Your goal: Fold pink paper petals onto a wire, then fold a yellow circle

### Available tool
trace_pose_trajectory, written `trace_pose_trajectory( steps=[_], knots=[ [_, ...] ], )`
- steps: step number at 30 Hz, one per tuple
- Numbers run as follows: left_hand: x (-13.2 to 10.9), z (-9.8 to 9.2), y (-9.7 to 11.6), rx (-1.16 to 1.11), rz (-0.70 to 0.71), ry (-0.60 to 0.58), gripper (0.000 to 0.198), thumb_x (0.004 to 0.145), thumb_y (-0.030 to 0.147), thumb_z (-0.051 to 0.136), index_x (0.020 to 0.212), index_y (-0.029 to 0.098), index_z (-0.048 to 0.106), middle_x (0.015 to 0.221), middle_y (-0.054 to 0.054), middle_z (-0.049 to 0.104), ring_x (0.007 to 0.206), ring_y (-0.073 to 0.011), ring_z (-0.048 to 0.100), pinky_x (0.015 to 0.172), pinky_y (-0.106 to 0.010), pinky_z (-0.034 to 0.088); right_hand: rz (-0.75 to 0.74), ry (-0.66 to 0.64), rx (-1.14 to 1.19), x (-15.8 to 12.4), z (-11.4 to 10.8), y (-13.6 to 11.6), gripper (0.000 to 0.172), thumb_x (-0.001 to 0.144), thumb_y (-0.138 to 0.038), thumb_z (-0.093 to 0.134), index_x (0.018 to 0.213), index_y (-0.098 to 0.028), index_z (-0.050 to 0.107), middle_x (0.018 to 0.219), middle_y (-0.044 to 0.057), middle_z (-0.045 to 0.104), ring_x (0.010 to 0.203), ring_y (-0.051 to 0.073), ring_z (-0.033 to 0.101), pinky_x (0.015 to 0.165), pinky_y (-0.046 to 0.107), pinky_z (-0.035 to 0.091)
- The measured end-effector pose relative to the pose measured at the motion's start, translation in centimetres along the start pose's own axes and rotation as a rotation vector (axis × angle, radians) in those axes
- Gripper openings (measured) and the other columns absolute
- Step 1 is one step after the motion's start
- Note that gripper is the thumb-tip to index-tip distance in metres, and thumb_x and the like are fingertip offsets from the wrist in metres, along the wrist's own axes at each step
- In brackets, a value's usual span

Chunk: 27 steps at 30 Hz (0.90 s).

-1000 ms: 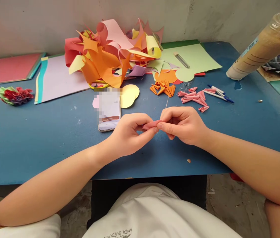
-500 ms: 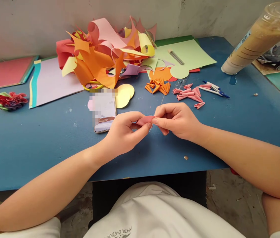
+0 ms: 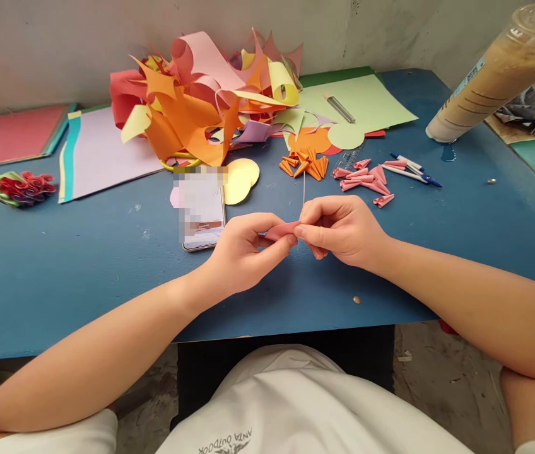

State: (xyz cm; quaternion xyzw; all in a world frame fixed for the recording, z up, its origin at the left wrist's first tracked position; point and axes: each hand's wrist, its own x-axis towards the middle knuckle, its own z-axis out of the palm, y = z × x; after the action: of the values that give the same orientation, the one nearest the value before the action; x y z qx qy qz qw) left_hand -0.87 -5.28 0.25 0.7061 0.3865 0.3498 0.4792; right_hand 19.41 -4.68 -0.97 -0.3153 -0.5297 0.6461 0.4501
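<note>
My left hand (image 3: 253,249) is closed on a pink paper piece (image 3: 281,231), its left end between thumb and fingers. My right hand (image 3: 338,224) pinches the same paper at its right end, fingers curled. A thin stick (image 3: 303,189) stands up from behind the right fingertips; its lower tip shows faintly below them. Which fingers grip the stick is hidden. Beyond the hands lie rolled pink paper cones (image 3: 366,180) and a small heap of orange paper cones (image 3: 306,165). A phone (image 3: 204,214) lies left of my left hand.
Coloured paper scraps (image 3: 201,101) pile up at the back. Yellow paper circles (image 3: 241,180) lie near the phone, pens (image 3: 412,169) beside the pink cones. A tall drink cup (image 3: 489,82) stands back right, a ruffled paper flower (image 3: 21,189) far left. A metal stud (image 3: 356,300) dots the blue table.
The thin stick has turned from a slant to nearly upright. Both hands keep their pinch on the pink paper. The whole view has shifted slightly.
</note>
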Motion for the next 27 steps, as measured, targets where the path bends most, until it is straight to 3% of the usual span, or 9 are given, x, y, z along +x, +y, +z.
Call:
trace_pose_trajectory(
  steps=[5, 10, 14, 22, 27],
  knots=[
    [-0.05, -0.06, 0.43, 0.024, 0.041, 0.0, 0.02, 0.091, 0.028, 0.074, 0.077, 0.014, 0.071, 0.071, -0.005, 0.071, 0.065, -0.0144, 0.064, 0.058, -0.026, 0.051, 0.02, 0.018, 0.036, -0.06, 0.25, -0.38, 0.034, 0.067, -0.028, 0.1, 0.066, -0.015, 0.068, 0.061, -0.003, 0.066, 0.043, 0.007, 0.057, 0.04, 0.018, 0.044],
    [0.07, 0.19, 0.29, -0.228, -0.155, 0.033, 0.023, 0.079, 0.031, 0.088, 0.081, 0.015, 0.071, 0.072, -0.002, 0.072, 0.069, -0.0162, 0.071, 0.065, -0.027, 0.06, 0.017, 0.025, 0.022, 0.14, 0.4, -0.34, 0.037, 0.066, -0.037, 0.1, 0.067, -0.015, 0.07, 0.062, -0.001, 0.068, 0.045, 0.007, 0.056, 0.042, 0.02, 0.045],
    [0.38, 0.19, 0.16, -0.331, -0.211, 0.024, 0.027, 0.073, 0.03, 0.093, 0.078, 0.016, 0.071, 0.072, -0.001, 0.073, 0.068, -0.0147, 0.07, 0.067, -0.026, 0.061, 0.008, 0.032, 0.004, 0.34, 0.44, -0.3, 0.036, 0.065, -0.039, 0.1, 0.068, -0.016, 0.073, 0.062, 0.0, 0.069, 0.048, 0.008, 0.055, 0.044, 0.021, 0.047],
    [0.46, -0.16, 0.21, -0.297, -0.223, -0.012, 0.023, 0.072, 0.025, 0.092, 0.076, 0.016, 0.071, 0.07, -0.001, 0.071, 0.066, -0.013, 0.065, 0.063, -0.024, 0.055, 0.029, 0.012, -0.007, 0.34, 0.26, -0.4, 0.033, 0.067, -0.037, 0.099, 0.067, -0.016, 0.074, 0.065, 0.001, 0.072, 0.047, 0.008, 0.055, 0.043, 0.021, 0.045],
    [0.41, -0.33, 0.04, -0.239, -0.21, -0.037, 0.019, 0.081, 0.029, 0.083, 0.079, 0.016, 0.069, 0.069, -0.002, 0.07, 0.065, -0.0135, 0.064, 0.058, -0.024, 0.049, 0.046, 0.006, -0.03, 0.17, 0.04, -0.11, 0.03, 0.07, -0.037, 0.097, 0.073, -0.016, 0.076, 0.065, 0.002, 0.072, 0.047, 0.01, 0.06, 0.043, 0.023, 0.045]
  ],
)
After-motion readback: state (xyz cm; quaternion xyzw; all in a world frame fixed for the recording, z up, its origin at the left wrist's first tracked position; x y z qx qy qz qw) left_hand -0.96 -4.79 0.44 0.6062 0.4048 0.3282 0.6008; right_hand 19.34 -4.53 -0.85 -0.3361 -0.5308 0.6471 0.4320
